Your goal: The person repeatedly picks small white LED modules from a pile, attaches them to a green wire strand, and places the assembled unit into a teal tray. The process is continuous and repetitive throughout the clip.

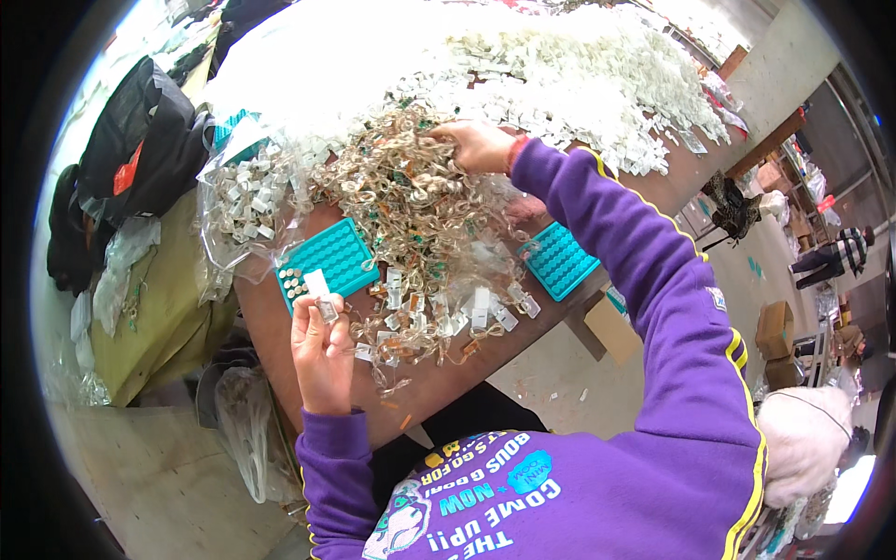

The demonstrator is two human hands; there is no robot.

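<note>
In the head view, left of centre, the left hand (322,353) pinches a small clear piece (328,310) (probably light, stiff and slick, best held by its edges). At upper centre, the right hand (481,147) touches the tangled cord pile (411,201); whether its fingers grip, I cannot tell. The cords look soft, likely to snag; lift by a loose loop.

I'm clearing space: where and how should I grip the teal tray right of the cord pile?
The teal tray is probably best gripped by its near rim, from the near side: it lies flat near the table edge, the cord pile on its left.
</note>
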